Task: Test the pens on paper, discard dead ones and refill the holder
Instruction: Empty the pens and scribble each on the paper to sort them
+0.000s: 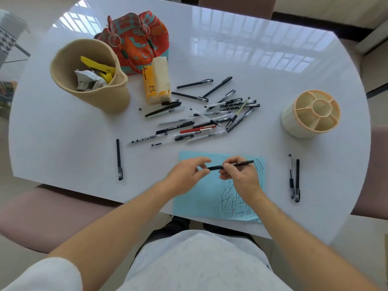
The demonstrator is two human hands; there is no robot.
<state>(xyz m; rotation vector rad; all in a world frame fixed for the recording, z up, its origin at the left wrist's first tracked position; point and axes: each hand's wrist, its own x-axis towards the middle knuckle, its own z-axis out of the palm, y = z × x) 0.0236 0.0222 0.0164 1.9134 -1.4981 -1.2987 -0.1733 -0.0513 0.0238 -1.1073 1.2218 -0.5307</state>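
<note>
Both hands work over the blue paper [199, 198], which lies at the near edge of the white desk [63, 143] and is covered on its right half with dark scribbled test lines. The right hand [239, 175] is closed on a black pen [231, 165], gripping it near the middle so that it lies roughly level above the paper. The left hand [186, 175] meets the pen's left end with thumb and fingertips curled loosely toward it; whether they actually pinch it cannot be told.

Beyond the paper, a loose pile of pens [201, 120] is scattered across the desk, mostly black and clear ones with a red one among them. To the right of the paper two pens [295, 179] lie side by side, nearly touching. To the left of the paper a single black pen [119, 159] lies alone. The round pen holder [310, 114], divided into compartments, stands beyond the paper to the right, with nothing visible inside it. Far left of the pile stands a tan basket [90, 76] holding crumpled paper and yellow scraps, and beside it are a tissue pack [157, 80] and a red patterned bag [136, 40].
</note>
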